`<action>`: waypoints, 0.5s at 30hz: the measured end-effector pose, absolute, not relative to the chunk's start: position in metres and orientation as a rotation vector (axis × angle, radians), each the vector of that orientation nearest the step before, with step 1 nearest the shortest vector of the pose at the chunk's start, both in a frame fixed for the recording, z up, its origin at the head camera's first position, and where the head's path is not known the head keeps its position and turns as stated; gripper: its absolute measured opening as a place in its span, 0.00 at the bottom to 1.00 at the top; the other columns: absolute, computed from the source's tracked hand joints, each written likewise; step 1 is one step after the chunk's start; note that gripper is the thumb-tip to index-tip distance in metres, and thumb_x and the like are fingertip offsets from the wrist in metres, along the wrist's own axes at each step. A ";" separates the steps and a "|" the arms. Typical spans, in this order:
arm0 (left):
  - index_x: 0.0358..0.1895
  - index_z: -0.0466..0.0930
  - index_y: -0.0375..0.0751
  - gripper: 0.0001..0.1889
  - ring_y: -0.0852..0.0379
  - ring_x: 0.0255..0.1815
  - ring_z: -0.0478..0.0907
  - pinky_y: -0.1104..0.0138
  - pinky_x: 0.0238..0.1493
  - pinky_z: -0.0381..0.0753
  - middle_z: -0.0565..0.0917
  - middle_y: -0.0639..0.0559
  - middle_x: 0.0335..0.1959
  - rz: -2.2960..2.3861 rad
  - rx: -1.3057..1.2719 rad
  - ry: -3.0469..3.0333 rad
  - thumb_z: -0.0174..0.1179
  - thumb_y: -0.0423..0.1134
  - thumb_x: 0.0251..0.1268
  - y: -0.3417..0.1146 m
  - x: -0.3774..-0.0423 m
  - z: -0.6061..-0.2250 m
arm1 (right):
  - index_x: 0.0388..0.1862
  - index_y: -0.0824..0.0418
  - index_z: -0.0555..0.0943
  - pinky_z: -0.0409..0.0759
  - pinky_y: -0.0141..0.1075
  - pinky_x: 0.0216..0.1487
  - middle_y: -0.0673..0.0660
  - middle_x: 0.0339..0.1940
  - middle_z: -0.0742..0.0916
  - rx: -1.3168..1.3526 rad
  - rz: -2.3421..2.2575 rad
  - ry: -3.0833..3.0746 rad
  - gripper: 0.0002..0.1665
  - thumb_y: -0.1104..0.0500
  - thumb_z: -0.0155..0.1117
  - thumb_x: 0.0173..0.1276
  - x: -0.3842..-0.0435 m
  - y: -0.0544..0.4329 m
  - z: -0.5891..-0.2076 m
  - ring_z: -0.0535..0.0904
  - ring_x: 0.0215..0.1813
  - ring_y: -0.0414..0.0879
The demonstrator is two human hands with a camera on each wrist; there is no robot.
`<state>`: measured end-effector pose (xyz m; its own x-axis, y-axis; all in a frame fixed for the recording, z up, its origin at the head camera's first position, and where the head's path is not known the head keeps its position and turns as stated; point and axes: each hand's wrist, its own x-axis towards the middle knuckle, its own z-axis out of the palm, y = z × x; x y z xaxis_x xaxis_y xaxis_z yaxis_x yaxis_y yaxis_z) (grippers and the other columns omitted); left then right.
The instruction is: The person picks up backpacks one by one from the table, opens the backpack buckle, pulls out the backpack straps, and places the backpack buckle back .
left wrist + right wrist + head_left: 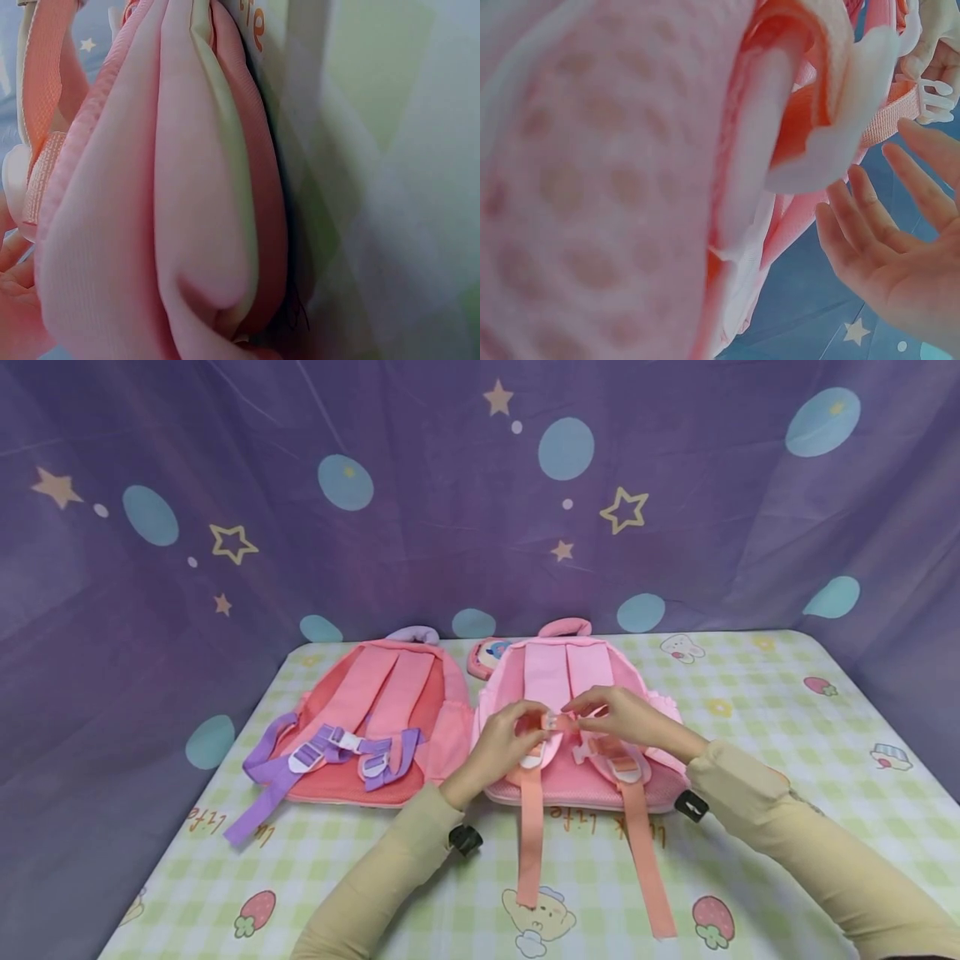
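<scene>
White prong buckle (pixel 925 99) on orange strap (pixel 892 118): sits pinched in left hand (pixel 501 743), near loose-fingered right hand (pixel 618 714).

Purple fabric backdrop (pixel 450 552), creased, printed with stars (pixel 498 398) and blue ovals (pixel 566 448). Desk (pixel 780 727) in green-white check, strawberry prints (pixel 713 922).

Soft, even light fills the head view, brighter on the checked tablecloth (pixel 787 735) than on the purple curtain (pixel 435 552), which darkens at lower left; printed ovals (pixel 817 427) stretch near the edges; the left wrist view is dim and hazy, the tablecloth blurred, shadow lining the edge of the pink backpack (pixel 202 150); in the right wrist view the nearest mesh (pixel 592 195) is out of focus.
</scene>
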<state>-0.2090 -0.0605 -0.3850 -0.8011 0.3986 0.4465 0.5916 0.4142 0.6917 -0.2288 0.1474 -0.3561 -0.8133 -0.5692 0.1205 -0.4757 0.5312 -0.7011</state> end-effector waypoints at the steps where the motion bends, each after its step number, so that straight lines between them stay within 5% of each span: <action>1: 0.42 0.76 0.34 0.13 0.54 0.40 0.74 0.66 0.45 0.73 0.79 0.45 0.37 -1.335 -0.874 -2.460 0.62 0.31 0.51 -0.061 -0.209 -0.385 | 0.45 0.65 0.80 0.75 0.45 0.45 0.59 0.42 0.83 -0.907 -1.149 2.632 0.16 0.63 0.63 0.56 -0.230 0.147 -0.356 0.78 0.42 0.50; 15: 0.42 0.76 0.34 0.14 0.54 0.41 0.74 0.66 0.46 0.72 0.79 0.45 0.38 -1.365 -0.824 -2.474 0.63 0.31 0.50 -0.061 -0.208 -0.385 | 0.42 0.66 0.80 0.75 0.39 0.40 0.57 0.38 0.84 -0.930 -1.194 2.567 0.14 0.62 0.63 0.57 -0.236 0.143 -0.365 0.76 0.37 0.44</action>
